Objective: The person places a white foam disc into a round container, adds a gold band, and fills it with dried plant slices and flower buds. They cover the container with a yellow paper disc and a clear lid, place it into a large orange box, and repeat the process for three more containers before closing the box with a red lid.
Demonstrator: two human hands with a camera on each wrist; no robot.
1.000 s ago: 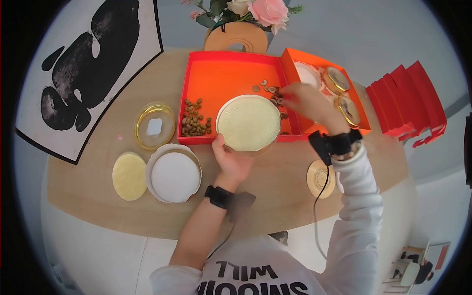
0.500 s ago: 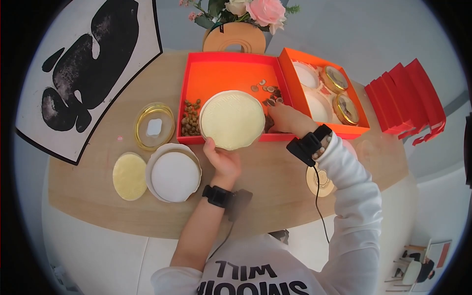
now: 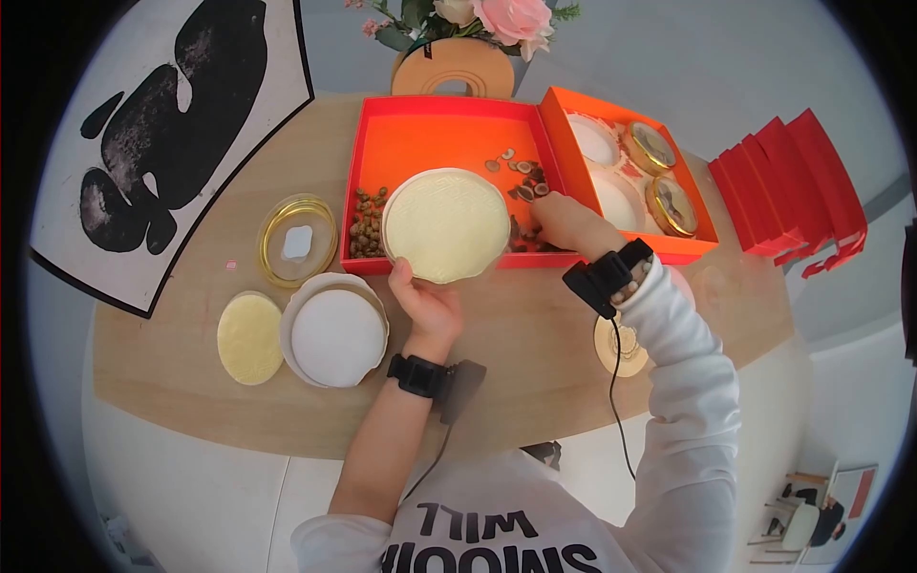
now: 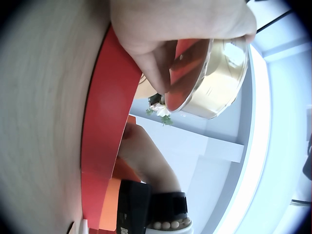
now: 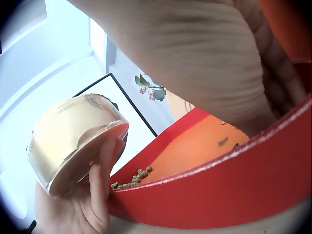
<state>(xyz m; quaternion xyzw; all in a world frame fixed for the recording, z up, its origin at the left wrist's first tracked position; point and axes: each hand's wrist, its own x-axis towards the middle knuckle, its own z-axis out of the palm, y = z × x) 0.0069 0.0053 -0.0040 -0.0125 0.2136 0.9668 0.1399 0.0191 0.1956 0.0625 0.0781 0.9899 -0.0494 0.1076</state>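
Note:
My left hand (image 3: 432,310) holds up a round container with a pale gold inside (image 3: 446,224), thumb at its rim and fingers beneath. From the side, the right wrist view shows its shiny gold wall (image 5: 73,131) and the fingers under its base. It hovers over the front of a red box with an orange floor (image 3: 444,134). My right hand (image 3: 573,227) reaches into that box's front right corner, among dark brown dried slices (image 3: 525,180). Its fingertips are hidden, and I cannot tell whether they pinch a slice. Small brownish-green balls (image 3: 366,231) lie in the front left corner.
Right of the box, an orange compartment (image 3: 564,124) holds white round tubs and gold-rimmed jars (image 3: 671,207). Left on the table are a clear gold-rimmed lid (image 3: 272,258), a yellow disc (image 3: 250,339) and a white-lined round tub (image 3: 334,336). Red boxes (image 3: 764,186) stand far right; a flower vase (image 3: 449,65) stands behind.
My right hand came down from the compartment's edge to the slices in the red box's front right corner. My left hand shifted the round container leftward.

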